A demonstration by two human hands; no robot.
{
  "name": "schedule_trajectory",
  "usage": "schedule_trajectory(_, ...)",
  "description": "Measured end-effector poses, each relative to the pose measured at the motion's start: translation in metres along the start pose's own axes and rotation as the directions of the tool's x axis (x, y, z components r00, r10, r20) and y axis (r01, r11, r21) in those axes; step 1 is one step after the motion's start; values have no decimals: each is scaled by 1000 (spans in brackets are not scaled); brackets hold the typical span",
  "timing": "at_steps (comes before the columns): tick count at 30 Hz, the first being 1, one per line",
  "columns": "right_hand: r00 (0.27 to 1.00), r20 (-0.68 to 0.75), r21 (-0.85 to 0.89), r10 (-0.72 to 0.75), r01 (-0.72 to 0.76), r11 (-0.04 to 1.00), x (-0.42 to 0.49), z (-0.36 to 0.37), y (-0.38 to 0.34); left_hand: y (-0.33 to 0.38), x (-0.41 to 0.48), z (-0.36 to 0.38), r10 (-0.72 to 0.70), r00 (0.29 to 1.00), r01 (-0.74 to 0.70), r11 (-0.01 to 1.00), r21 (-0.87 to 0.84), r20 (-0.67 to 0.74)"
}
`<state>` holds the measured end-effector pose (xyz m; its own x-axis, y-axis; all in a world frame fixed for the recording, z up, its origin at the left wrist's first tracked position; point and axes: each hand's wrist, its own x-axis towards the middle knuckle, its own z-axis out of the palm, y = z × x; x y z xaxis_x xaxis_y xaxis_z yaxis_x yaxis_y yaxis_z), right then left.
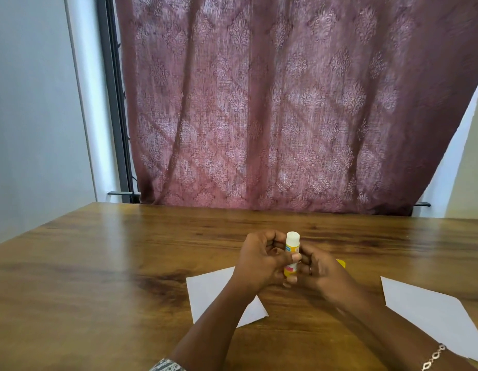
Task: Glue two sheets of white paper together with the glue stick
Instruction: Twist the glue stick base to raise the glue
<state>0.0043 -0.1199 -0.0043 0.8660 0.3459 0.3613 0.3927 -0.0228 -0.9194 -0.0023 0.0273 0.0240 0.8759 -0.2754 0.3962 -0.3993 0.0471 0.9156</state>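
A small glue stick (292, 245) with a white top and a yellow label stands upright between both hands above the wooden table (98, 263). My left hand (262, 258) wraps its body from the left, thumb across the front. My right hand (321, 269) holds its lower part from the right. One white sheet of paper (208, 293) lies under my left forearm. A second white sheet (430, 311) lies at the right, partly under my right forearm. A bit of something yellow (341, 262) shows behind my right hand; it may be the glue stick's cap.
A maroon patterned curtain (286, 103) hangs behind the table's far edge. A pale wall (32, 103) and a dark window frame (112, 89) are at the left. A bracelet (433, 356) is on my right wrist.
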Motion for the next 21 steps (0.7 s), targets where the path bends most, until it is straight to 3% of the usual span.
schedule_trajectory(4, 998, -59, -144, -33, 24, 989, 1, 5, -3, -3, 2, 0, 21, 998, -19, 999, 27, -57)
schedule_trajectory(15, 998, -43, 34, 44, -42, 999, 0, 2, -4, 1, 1, -3, -11, 1000, 12, 999, -47, 27)
schedule_trajectory(19, 993, -116, -197, -28, 5, 980, -1, 8, -6, 2, 0, -2, -36, 999, 36, 998, -56, 6)
schedule_trajectory(21, 988, -145, -213, -45, 13, 977, 0, 9, -8, 2, -1, -2, -58, 998, 59, 996, -65, 16)
